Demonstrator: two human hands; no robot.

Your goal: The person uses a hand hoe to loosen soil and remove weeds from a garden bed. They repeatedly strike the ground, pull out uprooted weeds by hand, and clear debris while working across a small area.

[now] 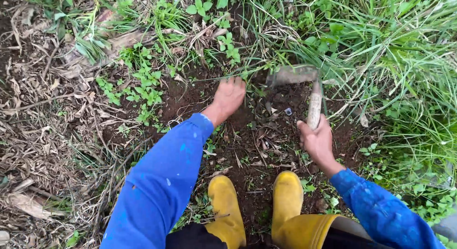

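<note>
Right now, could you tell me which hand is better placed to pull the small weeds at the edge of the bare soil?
The left hand, probably. It is empty and reaches down to the soil beside the small weeds. The right hand is closed around the handle of the hoe.

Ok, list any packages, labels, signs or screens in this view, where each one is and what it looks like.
None that can be told: no package, label, sign or screen shows.
Only a tiny blue-grey scrap lies on the soil between the left hand and the hoe held in the right hand; it is too small to identify.
</note>
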